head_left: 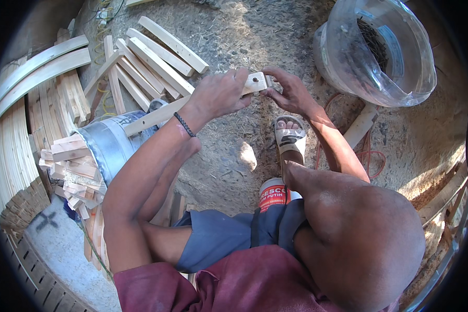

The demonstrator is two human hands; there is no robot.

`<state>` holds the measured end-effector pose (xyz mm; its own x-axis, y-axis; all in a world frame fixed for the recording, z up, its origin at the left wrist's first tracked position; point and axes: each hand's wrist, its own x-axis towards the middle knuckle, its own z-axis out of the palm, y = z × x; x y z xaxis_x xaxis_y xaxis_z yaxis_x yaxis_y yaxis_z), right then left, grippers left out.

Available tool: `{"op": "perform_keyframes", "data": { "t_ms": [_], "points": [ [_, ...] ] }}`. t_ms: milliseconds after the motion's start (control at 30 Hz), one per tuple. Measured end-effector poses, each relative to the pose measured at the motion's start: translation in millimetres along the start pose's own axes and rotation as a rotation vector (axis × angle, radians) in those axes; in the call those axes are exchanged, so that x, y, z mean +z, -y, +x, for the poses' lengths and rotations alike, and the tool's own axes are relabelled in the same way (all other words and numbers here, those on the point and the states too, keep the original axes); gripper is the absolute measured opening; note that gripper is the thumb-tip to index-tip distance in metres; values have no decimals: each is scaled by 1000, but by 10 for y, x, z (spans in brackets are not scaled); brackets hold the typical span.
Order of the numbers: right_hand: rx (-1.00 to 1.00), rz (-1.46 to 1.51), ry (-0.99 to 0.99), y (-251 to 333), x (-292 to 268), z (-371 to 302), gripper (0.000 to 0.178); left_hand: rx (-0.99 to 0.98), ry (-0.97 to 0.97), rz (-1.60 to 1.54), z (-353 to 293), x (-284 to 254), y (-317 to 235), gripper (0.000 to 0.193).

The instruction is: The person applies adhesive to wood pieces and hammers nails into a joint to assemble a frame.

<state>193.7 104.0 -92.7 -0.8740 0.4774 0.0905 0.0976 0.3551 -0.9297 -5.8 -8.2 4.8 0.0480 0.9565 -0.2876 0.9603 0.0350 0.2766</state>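
My left hand (221, 93) is wrapped over a pale wooden strip (153, 115), close to its squared far end. A dark round hole or fastener head shows in that end, just past my fingers. The strip slants down to the left, its other end above a metal drum (112, 138). At the squared end, my right hand (291, 92) has thumb and forefinger curled in against the tip. A small brownish sliver shows between those fingers and the wood; what it is I cannot make out.
Loose wooden strips (158, 60) lie on the floor ahead. Short offcuts (75, 166) pile up at the drum's mouth, beside stacked boards (10, 161). A clear plastic tub (325, 52) with dark nails stands at the far right. A white and red bucket (273, 193) sits between my legs.
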Motion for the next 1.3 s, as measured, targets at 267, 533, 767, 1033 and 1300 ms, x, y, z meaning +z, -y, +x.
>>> {"op": "perform_keyframes", "data": {
  "t_ms": [267, 533, 767, 1033, 1300],
  "points": [
    [-19, -6, 22, -43, -11, 19, 47, -6, -3, 21, -6, 34, 18, 41],
    [-5, 38, 59, -53, -24, 55, 47, -13, -9, 5, -7, 21, 25, 41],
    [-9, 12, 71, -79, -21, 69, 47, -12, -13, 3, -1, 27, 36, 40],
    [-62, -5, 57, -142, 11, 84, 46, -8, -66, -2, -10, 69, 60, 39],
    [57, 86, 89, -133, 7, 108, 49, -58, -79, -65, 13, 56, 46, 38]
  ]
}}
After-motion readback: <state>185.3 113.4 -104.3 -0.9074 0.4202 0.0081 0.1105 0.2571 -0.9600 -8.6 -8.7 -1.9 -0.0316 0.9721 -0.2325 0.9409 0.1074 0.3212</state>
